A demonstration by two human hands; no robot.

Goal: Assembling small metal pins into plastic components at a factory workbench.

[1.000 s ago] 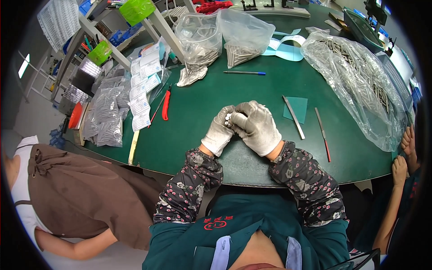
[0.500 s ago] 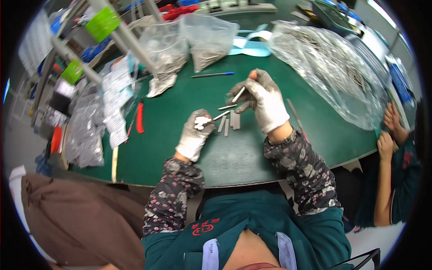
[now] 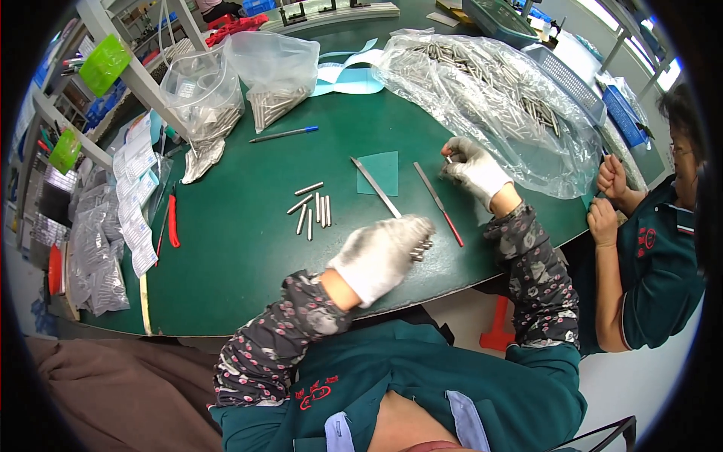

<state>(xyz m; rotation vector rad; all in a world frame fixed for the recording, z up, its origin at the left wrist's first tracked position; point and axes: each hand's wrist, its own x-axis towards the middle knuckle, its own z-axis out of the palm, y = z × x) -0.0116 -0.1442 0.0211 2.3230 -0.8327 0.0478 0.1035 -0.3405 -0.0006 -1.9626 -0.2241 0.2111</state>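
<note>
My left hand (image 3: 380, 260), in a white glove with grey-stained fingers, is closed around several short metal pins (image 3: 422, 250) whose ends stick out at its right side. It is near the table's front edge, covering the lower end of a thin file (image 3: 373, 184). My right hand (image 3: 476, 173), gloved too, pinches a metal pin (image 3: 449, 159), of which only a small end shows, above the table at the right. Between the hands lies a file with a red handle (image 3: 453, 230). Several loose pins (image 3: 309, 224) rest left of my left hand.
A clear bag (image 3: 497, 83) full of pins spreads across the back right. Smaller bags (image 3: 275, 105) of pins stand at the back left, near a pen (image 3: 285, 135). Red-handled pliers (image 3: 173, 220) lie at the left. Another person (image 3: 640, 233) sits at the right edge.
The view has swung right, bringing the files and a thin green square sheet into sight. Both hands have moved right, the left one also nearer the front edge, away from the loose pins.
</note>
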